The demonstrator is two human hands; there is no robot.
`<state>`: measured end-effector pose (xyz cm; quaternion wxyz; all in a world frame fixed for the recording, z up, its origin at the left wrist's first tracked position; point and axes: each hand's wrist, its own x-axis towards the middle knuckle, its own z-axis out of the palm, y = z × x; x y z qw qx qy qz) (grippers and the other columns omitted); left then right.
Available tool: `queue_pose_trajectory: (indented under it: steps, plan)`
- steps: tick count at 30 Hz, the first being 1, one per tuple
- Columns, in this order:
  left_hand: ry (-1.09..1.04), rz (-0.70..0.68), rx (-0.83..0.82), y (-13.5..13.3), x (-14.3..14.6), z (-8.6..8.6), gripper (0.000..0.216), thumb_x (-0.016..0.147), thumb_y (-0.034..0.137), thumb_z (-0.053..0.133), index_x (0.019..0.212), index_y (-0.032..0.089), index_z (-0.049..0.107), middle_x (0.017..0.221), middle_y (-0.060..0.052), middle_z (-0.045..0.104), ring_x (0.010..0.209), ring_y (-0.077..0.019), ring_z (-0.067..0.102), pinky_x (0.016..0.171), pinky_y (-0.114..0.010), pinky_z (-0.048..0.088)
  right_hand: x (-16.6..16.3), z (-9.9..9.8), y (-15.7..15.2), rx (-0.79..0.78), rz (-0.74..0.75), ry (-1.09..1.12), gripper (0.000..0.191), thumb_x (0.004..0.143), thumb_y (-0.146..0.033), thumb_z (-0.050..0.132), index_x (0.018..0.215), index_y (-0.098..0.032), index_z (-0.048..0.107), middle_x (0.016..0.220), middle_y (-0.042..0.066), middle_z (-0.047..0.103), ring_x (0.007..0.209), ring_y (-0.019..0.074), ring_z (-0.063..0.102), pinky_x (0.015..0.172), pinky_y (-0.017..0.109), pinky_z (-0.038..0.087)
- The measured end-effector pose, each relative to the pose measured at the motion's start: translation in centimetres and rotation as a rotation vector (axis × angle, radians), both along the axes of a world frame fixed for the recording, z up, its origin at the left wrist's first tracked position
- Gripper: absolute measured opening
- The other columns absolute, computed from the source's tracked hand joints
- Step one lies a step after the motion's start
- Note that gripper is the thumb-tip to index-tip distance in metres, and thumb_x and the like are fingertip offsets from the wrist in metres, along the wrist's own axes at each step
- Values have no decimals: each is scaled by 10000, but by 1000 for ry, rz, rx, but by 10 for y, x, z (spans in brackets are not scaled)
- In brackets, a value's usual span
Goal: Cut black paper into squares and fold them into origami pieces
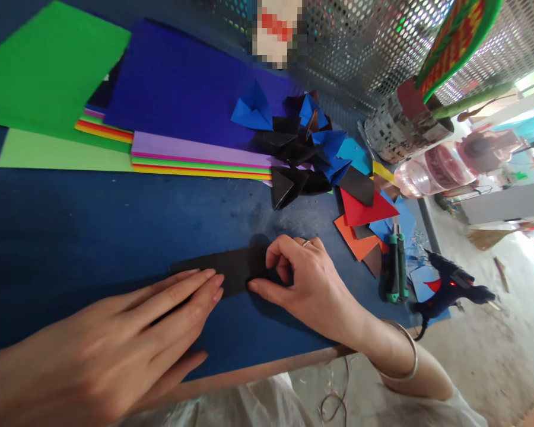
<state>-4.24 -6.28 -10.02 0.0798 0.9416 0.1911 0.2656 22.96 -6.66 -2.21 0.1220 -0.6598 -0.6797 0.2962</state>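
Observation:
A black strip of paper (231, 265) lies flat on the blue table (115, 225). My left hand (129, 338) rests on it with fingers stretched flat, pressing its left part down. My right hand (307, 281), with a ring and a bangle, has its fingers curled and pinches the strip's right end, folding it. Behind them lies a heap of folded black and blue paper triangles (300, 148).
Stacked coloured sheets (173, 95) with a green sheet (48, 65) on top fill the far left. Red and orange folded pieces (360, 219), a green utility knife (396, 267) and a blue glue gun (449, 290) lie at the right edge. A woven pot (396, 130) and plastic bottle (431, 169) stand behind.

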Motion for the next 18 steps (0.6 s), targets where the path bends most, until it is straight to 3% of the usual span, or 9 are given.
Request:
queue_pose_trajectory:
  steps: [4,7,10,14,18]
  plan:
    - [-9,-95,23,7,0,2,443,1154,256,476,1533,52,579,1614,-125,622,1675,-287,314,1404,-415,270,5,4,2,-26,30,45,369,799,-139,941,868,-218,588,678,-122,552,670,109,550,814,322,332]
    - [0,-121,21,8,-2,0,570,1138,257,494,1660,41,415,1657,-151,575,1676,-303,313,1416,-431,239,6,5,2,-46,39,55,364,806,-118,922,868,-220,578,674,-125,552,680,110,557,817,324,331]
    - [5,-115,19,8,-1,0,644,1144,263,472,1716,36,280,1615,-145,621,1678,-288,310,1420,-423,230,8,6,3,-65,44,66,355,815,-106,904,871,-221,572,688,-123,567,680,108,561,815,325,338]
    - [3,-101,35,10,2,4,662,1149,294,464,1727,49,251,1536,-103,696,1686,-259,289,1424,-389,222,14,7,5,-80,73,106,327,832,-74,870,904,-222,588,725,-123,592,684,95,577,834,323,361]
    - [26,-117,49,11,2,4,655,1157,294,447,1720,28,244,1549,-128,683,1691,-274,270,1424,-404,213,21,8,6,-86,106,135,295,864,-35,812,916,-226,593,744,-118,607,708,93,592,841,318,384]
